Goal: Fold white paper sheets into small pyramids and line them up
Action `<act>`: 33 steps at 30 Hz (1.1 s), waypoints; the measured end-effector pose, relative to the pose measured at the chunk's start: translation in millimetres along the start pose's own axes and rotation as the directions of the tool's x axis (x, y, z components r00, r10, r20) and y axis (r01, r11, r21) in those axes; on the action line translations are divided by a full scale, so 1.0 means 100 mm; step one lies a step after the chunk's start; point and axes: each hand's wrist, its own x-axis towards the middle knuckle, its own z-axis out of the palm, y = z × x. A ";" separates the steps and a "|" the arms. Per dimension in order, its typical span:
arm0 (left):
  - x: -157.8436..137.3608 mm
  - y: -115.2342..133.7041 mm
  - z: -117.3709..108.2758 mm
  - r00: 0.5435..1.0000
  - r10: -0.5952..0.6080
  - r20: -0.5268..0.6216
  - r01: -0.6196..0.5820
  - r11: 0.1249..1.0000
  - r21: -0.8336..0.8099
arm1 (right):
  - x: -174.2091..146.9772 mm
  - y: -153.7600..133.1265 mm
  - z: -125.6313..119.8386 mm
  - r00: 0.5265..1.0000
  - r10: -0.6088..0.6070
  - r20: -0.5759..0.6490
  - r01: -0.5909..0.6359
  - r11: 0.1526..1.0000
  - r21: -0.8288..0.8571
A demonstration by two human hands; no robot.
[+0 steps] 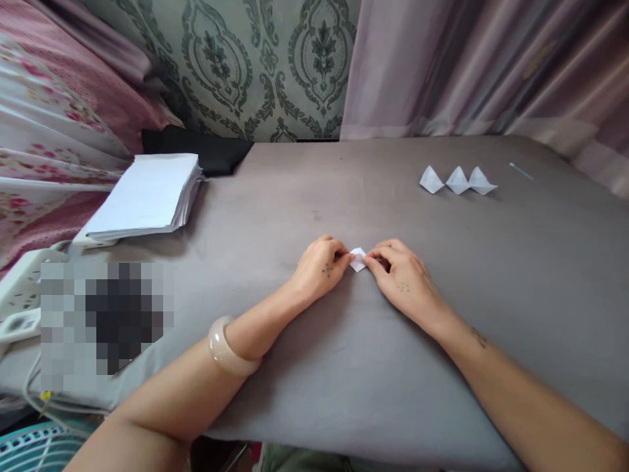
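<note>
A small folded piece of white paper (358,260) is held just above or on the grey cloth, near the middle of the table. My left hand (323,263) pinches its left corner between thumb and fingers. On the opposite side, my right hand (399,272) grips the right corner in the same way. Part of the paper is hidden behind my fingertips. Farther back on the right stand several white folded paper shapes, the leftmost one (432,179) and the rightmost one (481,181) set in a row with pointed tops.
A thick stack of white paper (147,193) lies at the left, by a black folded item (196,149). A power strip (27,282) with cables sits at the left edge, beside a blurred-out patch. A thin stick (521,171) lies at the back right of the grey tablecloth (304,367).
</note>
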 end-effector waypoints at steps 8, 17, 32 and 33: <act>0.02 0.03 0.04 0.994 -0.101 -0.038 0.099 0.994 -0.049 | 0.09 0.00 0.06 0.996 0.079 -0.043 -0.077 0.996 0.047; 0.04 0.07 0.11 0.989 -0.143 -0.044 0.142 0.989 -0.029 | 0.19 -0.01 0.04 0.981 0.190 0.047 -0.193 0.979 0.067; -0.02 -0.01 0.11 0.994 0.082 -0.065 -0.078 0.994 0.072 | 0.24 0.10 -0.15 0.959 0.162 0.231 -0.233 0.916 0.327; -0.02 -0.01 0.11 0.994 0.084 -0.066 -0.079 0.994 0.074 | 0.23 0.09 -0.14 0.961 0.169 0.220 -0.234 0.920 0.315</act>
